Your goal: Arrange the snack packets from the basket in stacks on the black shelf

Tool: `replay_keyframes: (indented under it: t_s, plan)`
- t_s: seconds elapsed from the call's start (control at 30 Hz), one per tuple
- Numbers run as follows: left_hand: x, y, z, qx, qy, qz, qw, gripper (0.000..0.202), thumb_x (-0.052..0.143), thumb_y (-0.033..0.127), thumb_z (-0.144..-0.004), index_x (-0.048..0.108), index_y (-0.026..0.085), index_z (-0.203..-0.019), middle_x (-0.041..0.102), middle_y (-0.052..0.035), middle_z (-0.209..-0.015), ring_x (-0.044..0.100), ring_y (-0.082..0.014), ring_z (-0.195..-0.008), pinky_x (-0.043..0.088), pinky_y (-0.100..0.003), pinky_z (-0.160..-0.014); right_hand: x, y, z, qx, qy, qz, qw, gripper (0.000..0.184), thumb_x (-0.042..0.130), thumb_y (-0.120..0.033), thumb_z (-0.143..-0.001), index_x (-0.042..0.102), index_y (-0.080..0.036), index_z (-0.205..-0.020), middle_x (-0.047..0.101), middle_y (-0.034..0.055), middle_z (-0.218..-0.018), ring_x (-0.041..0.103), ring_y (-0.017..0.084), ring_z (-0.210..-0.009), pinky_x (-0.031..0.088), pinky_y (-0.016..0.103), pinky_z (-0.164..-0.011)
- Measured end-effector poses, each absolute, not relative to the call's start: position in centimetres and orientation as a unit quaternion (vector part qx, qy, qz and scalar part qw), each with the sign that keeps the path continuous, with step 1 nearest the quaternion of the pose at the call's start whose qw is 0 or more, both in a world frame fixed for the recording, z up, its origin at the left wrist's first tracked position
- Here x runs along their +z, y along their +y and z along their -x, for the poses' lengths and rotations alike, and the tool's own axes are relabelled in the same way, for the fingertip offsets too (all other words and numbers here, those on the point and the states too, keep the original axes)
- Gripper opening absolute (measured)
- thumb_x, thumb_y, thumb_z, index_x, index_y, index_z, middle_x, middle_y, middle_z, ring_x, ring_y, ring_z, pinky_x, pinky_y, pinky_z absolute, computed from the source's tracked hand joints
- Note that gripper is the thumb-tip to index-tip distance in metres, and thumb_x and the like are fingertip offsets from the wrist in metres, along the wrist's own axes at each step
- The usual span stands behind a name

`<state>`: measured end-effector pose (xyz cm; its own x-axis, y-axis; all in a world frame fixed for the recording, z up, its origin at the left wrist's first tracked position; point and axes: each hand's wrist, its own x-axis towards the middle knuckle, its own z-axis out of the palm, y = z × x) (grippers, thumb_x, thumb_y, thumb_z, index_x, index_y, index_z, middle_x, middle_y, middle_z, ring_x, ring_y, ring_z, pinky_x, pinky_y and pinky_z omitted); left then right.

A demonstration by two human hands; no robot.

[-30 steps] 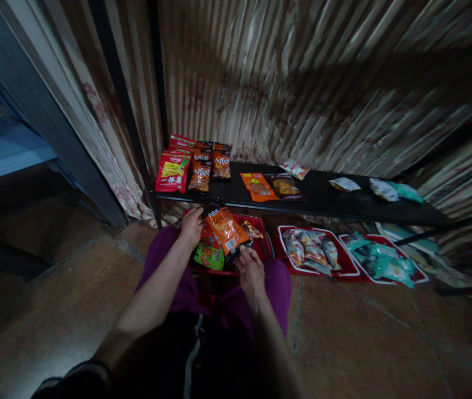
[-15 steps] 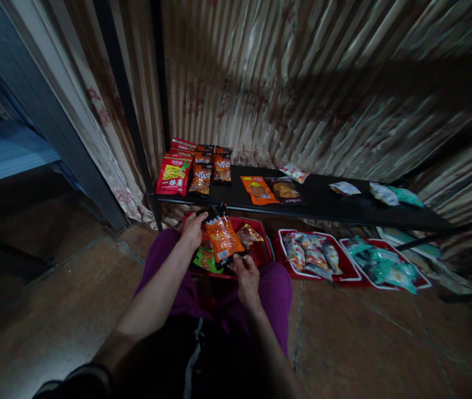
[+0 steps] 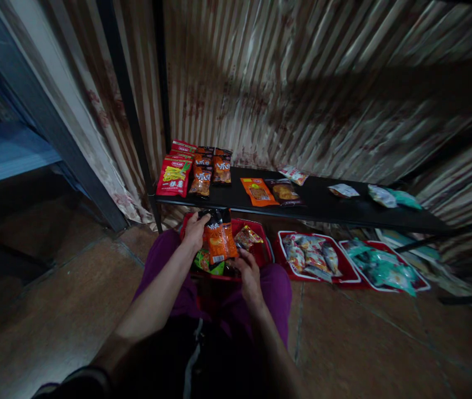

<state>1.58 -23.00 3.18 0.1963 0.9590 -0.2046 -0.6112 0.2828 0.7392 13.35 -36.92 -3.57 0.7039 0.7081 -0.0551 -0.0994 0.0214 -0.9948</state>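
Observation:
An orange and black snack bag [image 3: 221,239] is held over the red basket between my legs. My left hand [image 3: 195,231] is closed on its upper left corner, thumb on the front. At the bag's lower right corner, the fingers of my right hand [image 3: 249,271] are curled in against its edge; the fingertips are partly hidden. The bag's black bottom strip no longer shows on the front. Below it, the red basket [image 3: 268,252] contains a green packet [image 3: 208,262] and a red-yellow packet [image 3: 248,236].
A low black shelf [image 3: 323,200] carries red packets [image 3: 174,176], several orange-black bags [image 3: 201,180], an orange packet [image 3: 259,192] and a dark packet [image 3: 284,191]. To the right, one basket [image 3: 354,272] contains white-orange packets, another [image 3: 425,285] teal ones.
The bag's bottom strip has gone from view and the bag looks shorter and more upright. My right hand has shifted slightly right and its grip has changed; my left hand keeps hold.

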Motion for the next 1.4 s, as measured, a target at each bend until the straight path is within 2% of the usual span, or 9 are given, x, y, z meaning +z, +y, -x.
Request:
replay_keyframes:
  t_s: [0.13, 0.27, 0.37, 0.47, 0.57, 0.67, 0.9, 1.13, 1.4]
  plan:
    - [3.5, -23.4, -1.2, 0.519, 0.334, -0.309, 0.724, 0.027, 0.075, 0.026, -0.054, 0.06, 0.016, -0.074, 0.063, 0.0027, -0.067, 0.055, -0.0107, -0.062, 0.04, -0.023, -0.064, -1.2, -35.8, -14.2, 0.294, -0.217, 0.607, 0.706, 0.037, 0.07, -0.035, -0.062, 0.069, -0.02, -0.096, 0.07, 0.0046, -0.103, 0.062, 0.024, -0.102, 0.045, 0.04, -0.094]
    - [3.4, -24.0, -1.3, 0.489, 0.325, -0.352, 0.729, 0.027, 0.075, 0.028, -0.055, 0.06, 0.016, -0.073, 0.062, 0.0025, -0.068, 0.054, -0.0114, -0.064, 0.04, -0.024, -0.066, 1.6, -34.1, -14.4, 0.313, -0.281, 0.584, 0.694, 0.044, 0.07, -0.043, -0.068, 0.066, -0.023, -0.107, 0.067, 0.0045, -0.114, 0.059, 0.023, -0.108, 0.044, 0.04, -0.096]
    - [3.5, -24.3, -1.3, 0.465, 0.309, -0.374, 0.741, 0.028, 0.076, 0.03, -0.055, 0.059, 0.015, -0.074, 0.061, 0.0029, -0.067, 0.054, -0.0115, -0.064, 0.041, -0.024, -0.066, 3.4, -32.9, -14.1, 0.352, -0.276, 0.579, 0.681, 0.044, 0.074, -0.045, -0.064, 0.068, -0.024, -0.103, 0.07, 0.003, -0.103, 0.063, 0.02, -0.096, 0.049, 0.036, -0.087]
    - [3.7, -24.4, -1.1, 0.446, 0.294, -0.403, 0.743, 0.028, 0.076, 0.03, -0.057, 0.059, 0.015, -0.073, 0.06, 0.0035, -0.065, 0.052, -0.0107, -0.062, 0.039, -0.023, -0.065, 4.2, -32.1, -13.9, 0.377, -0.261, 0.566, 0.685, 0.037, 0.079, -0.041, -0.057, 0.07, -0.022, -0.088, 0.071, -0.0004, -0.085, 0.064, 0.015, -0.077, 0.051, 0.03, -0.076]
    - [3.8, -24.4, -0.8, 0.436, 0.289, -0.42, 0.741, 0.026, 0.076, 0.029, -0.057, 0.058, 0.015, -0.069, 0.059, 0.0038, -0.064, 0.051, -0.0098, -0.061, 0.038, -0.022, -0.062, 4.3, -31.8, -14.0, 0.375, -0.255, 0.564, 0.69, 0.028, 0.08, -0.04, -0.056, 0.068, -0.02, -0.072, 0.065, -0.0041, -0.067, 0.057, 0.01, -0.06, 0.047, 0.023, -0.061]
    - [3.7, -24.6, -0.8, 0.433, 0.283, -0.423, 0.744, 0.028, 0.077, 0.031, -0.056, 0.06, 0.015, -0.071, 0.059, 0.0034, -0.065, 0.052, -0.0102, -0.062, 0.039, -0.023, -0.064, 4.0, -31.7, -14.1, 0.35, -0.233, 0.576, 0.701, 0.028, 0.077, -0.044, -0.059, 0.063, -0.019, -0.063, 0.058, -0.0064, -0.055, 0.049, 0.008, -0.05, 0.04, 0.022, -0.051]
    - [3.1, -24.8, -0.8, 0.435, 0.269, -0.418, 0.751, 0.03, 0.077, 0.036, -0.062, 0.066, 0.015, -0.082, 0.066, -0.0003, -0.077, 0.057, -0.0133, -0.073, 0.042, -0.027, -0.075, 4.4, -31.0, -13.7, 0.326, -0.205, 0.577, 0.72, 0.031, 0.077, -0.046, -0.056, 0.064, -0.019, -0.062, 0.06, -0.0054, -0.056, 0.048, 0.009, -0.05, 0.04, 0.023, -0.053]
    - [3.2, -25.5, 0.2, 0.367, 0.258, -0.407, 0.796, 0.043, 0.078, 0.036, -0.064, 0.065, 0.017, -0.1, 0.068, -0.0049, -0.099, 0.061, -0.0172, -0.09, 0.042, -0.031, -0.088, 4.5, -29.3, -14.5, 0.284, -0.198, 0.602, 0.72, 0.037, 0.078, -0.05, -0.048, 0.059, -0.018, -0.054, 0.054, -0.0065, -0.05, 0.043, 0.009, -0.048, 0.036, 0.024, -0.05]
    - [1.5, -26.5, 0.1, 0.294, 0.268, -0.396, 0.828, 0.053, 0.081, 0.033, -0.063, 0.06, 0.016, -0.109, 0.066, -0.0099, -0.11, 0.063, -0.0206, -0.096, 0.048, -0.035, -0.088, 3.3, -27.6, -16.2, 0.235, -0.209, 0.657, 0.685, 0.042, 0.072, -0.059, -0.054, 0.06, -0.018, -0.058, 0.056, -0.0043, -0.049, 0.052, 0.013, -0.054, 0.04, 0.026, -0.053]
